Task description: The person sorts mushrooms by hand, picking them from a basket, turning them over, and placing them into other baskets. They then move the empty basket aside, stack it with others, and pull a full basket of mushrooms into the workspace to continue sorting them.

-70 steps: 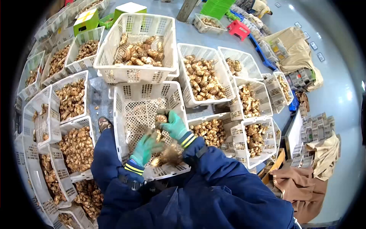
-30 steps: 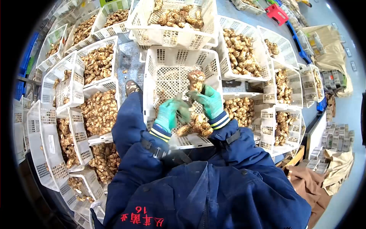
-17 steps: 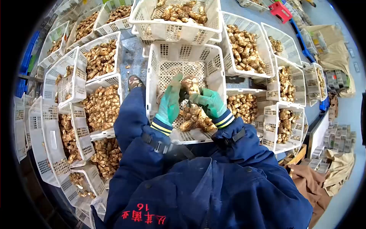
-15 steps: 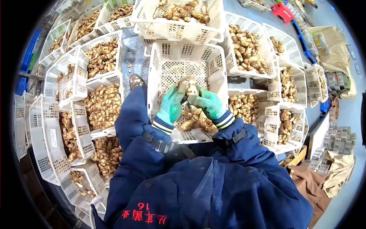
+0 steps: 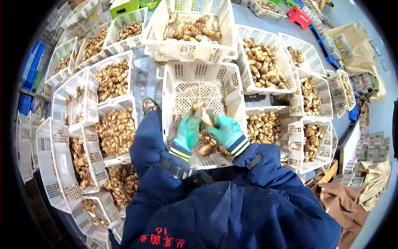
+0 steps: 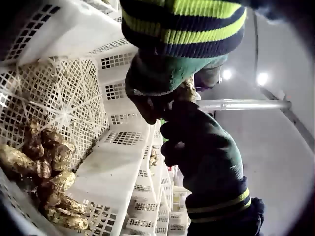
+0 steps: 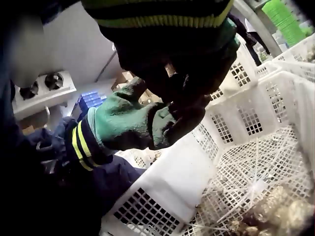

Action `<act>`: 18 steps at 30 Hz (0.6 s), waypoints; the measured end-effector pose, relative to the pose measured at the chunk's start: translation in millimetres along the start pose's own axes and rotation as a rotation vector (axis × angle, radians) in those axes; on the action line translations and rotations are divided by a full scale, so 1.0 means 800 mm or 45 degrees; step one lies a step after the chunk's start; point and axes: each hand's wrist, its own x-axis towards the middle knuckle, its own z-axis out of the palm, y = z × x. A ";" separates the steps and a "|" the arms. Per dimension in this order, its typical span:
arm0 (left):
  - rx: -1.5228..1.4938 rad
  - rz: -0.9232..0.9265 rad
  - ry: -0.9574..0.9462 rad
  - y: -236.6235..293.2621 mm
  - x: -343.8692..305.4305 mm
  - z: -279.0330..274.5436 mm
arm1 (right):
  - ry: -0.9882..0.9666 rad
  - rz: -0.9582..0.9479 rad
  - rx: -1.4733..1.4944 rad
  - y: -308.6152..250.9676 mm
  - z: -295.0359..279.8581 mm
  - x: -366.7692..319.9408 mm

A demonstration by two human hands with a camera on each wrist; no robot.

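In the head view, both gloved hands meet over a white slatted crate (image 5: 169, 120) in front of the person. A brown-capped mushroom (image 5: 199, 104) with a pale stem sticks up between them, its cap pointing away from the body. My left hand (image 5: 188, 130) grips it from the left. At the lower end of the stem, the fingers of my right hand (image 5: 226, 130) pinch it. Several mushrooms (image 6: 54, 172) lie at the near end of the crate floor. In the right wrist view, the left hand (image 7: 133, 120) appears beside the dark, shadowed right hand (image 7: 182, 64).
Just beyond stands a higher crate (image 5: 186, 52) part filled with mushrooms. Fuller crates flank it, with one holding mushrooms (image 5: 265, 64) at right and another with mushrooms (image 5: 116, 130) at left. A red stool (image 5: 299, 17) and brown cloth (image 5: 344, 203) are farther right.
The left hand, first moving loosely near the mushroom, has closed round it. The mushroom has come lower, between both hands, and its cap now tips left. The head view has shifted.
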 end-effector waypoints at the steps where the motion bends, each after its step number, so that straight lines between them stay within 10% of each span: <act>1: -0.198 -0.063 0.098 -0.005 -0.002 0.008 | -0.003 -0.079 -0.098 -0.002 0.003 0.000; 5: 0.977 0.352 -0.242 0.012 -0.015 -0.005 | -0.084 -0.078 -0.102 -0.002 0.013 -0.001; 11: -1.437 -0.593 -0.249 0.034 -0.018 -0.004 | 0.148 0.301 1.239 0.023 -0.031 0.017; 12: -1.161 -0.421 0.028 0.035 -0.021 0.007 | 0.188 0.335 1.273 0.016 -0.036 0.019; 16: -1.260 -0.445 -0.616 0.003 -0.006 -0.027 | -0.249 0.481 1.054 0.008 -0.034 -0.006; 18: -1.142 -0.223 -0.730 -0.005 -0.001 -0.024 | -0.455 0.655 1.562 -0.016 -0.042 -0.010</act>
